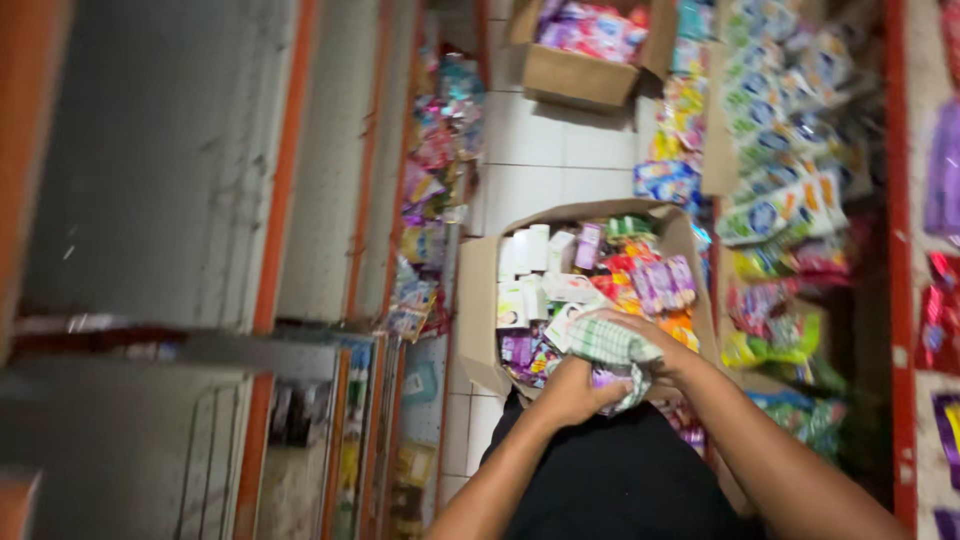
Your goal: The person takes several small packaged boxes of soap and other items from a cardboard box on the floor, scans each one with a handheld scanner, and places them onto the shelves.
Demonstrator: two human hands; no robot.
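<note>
Both the left hand [572, 392] and the right hand [655, 355] seemingly clamp a green-and-white checked cloth [612, 345] above an open cardboard box [478, 300] of small colourful packets.

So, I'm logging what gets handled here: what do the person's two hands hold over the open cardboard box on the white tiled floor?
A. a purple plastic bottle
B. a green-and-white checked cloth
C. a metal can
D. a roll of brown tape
B: both the left hand and the right hand grip a green-and-white checked cloth just above the open cardboard box of small packaged goods.
</note>
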